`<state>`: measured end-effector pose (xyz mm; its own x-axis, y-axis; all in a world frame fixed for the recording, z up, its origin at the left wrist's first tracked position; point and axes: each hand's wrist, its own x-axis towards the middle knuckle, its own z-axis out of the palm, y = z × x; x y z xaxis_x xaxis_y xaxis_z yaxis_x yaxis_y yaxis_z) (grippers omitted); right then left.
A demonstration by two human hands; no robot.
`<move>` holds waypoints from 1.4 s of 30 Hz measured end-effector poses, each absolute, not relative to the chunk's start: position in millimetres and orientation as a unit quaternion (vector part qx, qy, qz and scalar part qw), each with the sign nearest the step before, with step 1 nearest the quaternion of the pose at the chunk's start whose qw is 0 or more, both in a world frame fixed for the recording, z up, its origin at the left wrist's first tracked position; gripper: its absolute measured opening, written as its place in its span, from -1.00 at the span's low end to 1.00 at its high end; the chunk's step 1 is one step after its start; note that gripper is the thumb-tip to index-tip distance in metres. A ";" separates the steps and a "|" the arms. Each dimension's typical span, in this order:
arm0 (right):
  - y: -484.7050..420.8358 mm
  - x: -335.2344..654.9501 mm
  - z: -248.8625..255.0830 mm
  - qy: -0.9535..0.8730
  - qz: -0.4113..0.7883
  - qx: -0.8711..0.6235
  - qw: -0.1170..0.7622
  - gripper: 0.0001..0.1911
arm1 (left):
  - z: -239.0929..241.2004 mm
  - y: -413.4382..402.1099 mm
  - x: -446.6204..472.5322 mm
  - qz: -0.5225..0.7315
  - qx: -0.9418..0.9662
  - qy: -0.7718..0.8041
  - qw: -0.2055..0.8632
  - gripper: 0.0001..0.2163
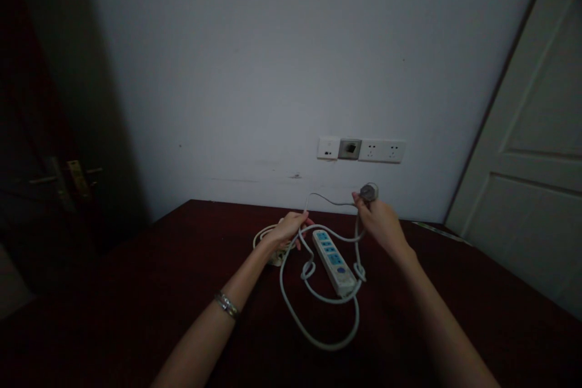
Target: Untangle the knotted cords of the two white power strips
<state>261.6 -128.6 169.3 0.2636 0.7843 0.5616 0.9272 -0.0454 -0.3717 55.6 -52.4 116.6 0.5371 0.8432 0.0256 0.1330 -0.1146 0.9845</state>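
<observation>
A white power strip (334, 260) with blue socket faces lies on the dark red table. Its pale cord (319, 348) loops loosely around and across it, with small knots or twists on both sides. My left hand (288, 229) has its thumb and fingers closed on the cord, left of the strip's far end. Raised to the right, my right hand (379, 221) grips the grey plug (368, 192), and the cord hangs down beneath. Partly covered by my left hand is a coiled cream cable (261, 235) on the table.
Wall sockets (381, 151) and a grey wall plate (350, 149) sit low on the white wall, beyond my right hand. A pale panelled door (536, 151) stands at the right. Door handles (78, 177) show at the dark left side.
</observation>
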 end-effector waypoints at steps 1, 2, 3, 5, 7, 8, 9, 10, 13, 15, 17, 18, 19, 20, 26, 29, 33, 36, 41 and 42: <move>-127.3 266.1 169.9 -0.587 -0.087 -0.710 0.380 -0.35 | 115.4 -51.7 55.2 0.311 0.683 0.371 0.546 -0.55; -126.4 270.7 170.7 -0.575 -0.060 -0.701 0.417 -0.38 | 114.3 -51.4 54.6 0.303 0.692 0.377 0.536 -0.55; -125.8 275.2 171.6 -0.564 -0.022 -0.689 0.455 -0.41 | 113.6 -51.6 53.8 0.295 0.701 0.379 0.527 -0.56; -125.9 282.4 173.7 -0.545 0.065 -0.666 0.505 -0.48 | 113.1 -54.1 52.8 0.282 0.717 0.376 0.515 -0.59; -127.0 286.1 175.4 -0.548 0.121 -0.663 0.496 -0.53 | 114.1 -59.5 53.9 0.266 0.732 0.373 0.505 -0.63; -127.8 286.1 175.9 -0.558 0.128 -0.665 0.480 -0.55 | 115.0 -63.0 55.4 0.252 0.746 0.373 0.491 -0.64; -128.4 284.9 176.1 -0.570 0.131 -0.665 0.465 -0.56 | 116.3 -66.7 57.6 0.239 0.765 0.377 0.465 -0.65; -128.9 282.3 176.1 -0.581 0.140 -0.658 0.458 -0.57 | 117.8 -70.3 60.1 0.229 0.785 0.382 0.431 -0.66; -129.8 268.6 176.0 -0.580 0.229 -0.596 0.506 -0.61 | 123.3 -78.0 67.2 0.223 0.825 0.396 0.336 -0.66; -130.6 257.9 177.2 -0.564 0.295 -0.534 0.556 -0.60 | 126.6 -79.3 68.7 0.229 0.826 0.402 0.321 -0.67; -132.4 248.9 179.3 -0.551 0.333 -0.473 0.601 -0.59 | 128.1 -78.1 67.1 0.223 0.824 0.408 0.323 -0.66; -133.5 245.4 180.6 -0.546 0.345 -0.448 0.618 -0.59 | 127.9 -77.1 65.5 0.216 0.824 0.411 0.324 -0.66; -134.6 242.6 181.7 -0.540 0.356 -0.429 0.631 -0.59 | 126.9 -76.1 63.7 0.205 0.824 0.411 0.331 -0.66; -135.5 240.5 182.7 -0.534 0.364 -0.417 0.639 -0.60 | 125.4 -75.1 61.9 0.186 0.823 0.406 0.350 -0.65; -134.8 245.0 182.4 -0.574 0.329 -0.465 0.587 -0.54 | 113.2 -68.7 53.7 0.073 0.740 0.258 0.617 -0.62; -134.8 256.2 181.5 -0.620 0.276 -0.491 0.546 -0.55 | 110.7 -60.7 48.3 0.082 0.688 0.223 0.686 -0.61; -136.3 267.1 180.4 -0.641 0.184 -0.552 0.501 -0.61 | 111.4 -53.5 42.7 0.109 0.659 0.226 0.709 -0.65; -135.2 265.7 176.9 -0.664 0.145 -0.570 0.462 -0.67 | 116.0 -58.1 44.2 0.115 0.664 0.205 0.710 -0.65; -134.6 249.2 176.3 -0.635 0.223 -0.509 0.537 -0.69 | 126.8 -76.8 54.7 0.105 0.716 0.212 0.657 -0.58; -135.8 245.8 178.4 -0.619 0.257 -0.486 0.561 -0.65 | 127.5 -79.7 57.2 0.101 0.728 0.224 0.640 -0.56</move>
<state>245.8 -135.8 178.4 0.1025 0.8901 0.4441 0.3128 0.3950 -0.8638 57.2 -79.7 127.5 0.8792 0.4555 -0.1401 0.1974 -0.0806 0.9770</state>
